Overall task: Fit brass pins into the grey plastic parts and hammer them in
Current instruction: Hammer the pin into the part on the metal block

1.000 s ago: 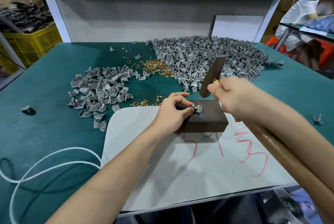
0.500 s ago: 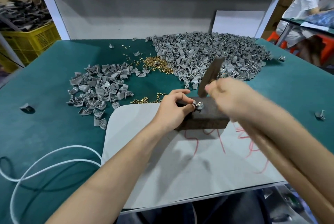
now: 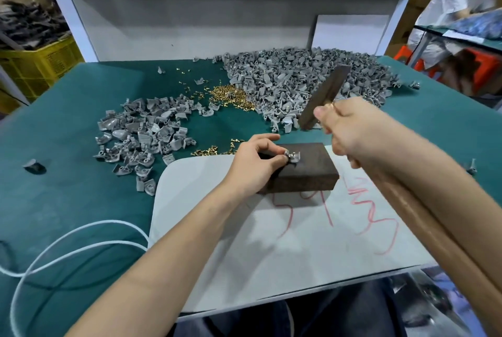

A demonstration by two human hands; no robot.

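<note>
My left hand (image 3: pixel 254 165) pinches a small grey plastic part (image 3: pixel 293 157) on top of a dark metal block (image 3: pixel 307 173). Whether a pin sits in it I cannot tell. My right hand (image 3: pixel 353 130) grips a hammer just under its dark rectangular head (image 3: pixel 323 98), which hangs tilted above and behind the block, apart from the part. The wooden handle (image 3: pixel 434 241) runs back under my right forearm. A big heap of grey parts (image 3: pixel 298 81) lies at the back, a smaller heap (image 3: pixel 141 135) at the left. Brass pins (image 3: pixel 231 94) lie between the heaps, and more pins (image 3: pixel 214 149) lie left of the block.
The block rests on a white board (image 3: pixel 271 241) with red scribbles, laid on the green table (image 3: pixel 54 187). A white cable (image 3: pixel 54 249) loops at the front left. Single grey parts (image 3: pixel 34 166) lie scattered. A yellow crate (image 3: pixel 38 64) stands beyond the table's left edge.
The hammer swung down towards the part half a second ago and is raised again now. My left hand kept pinching the part on the block.
</note>
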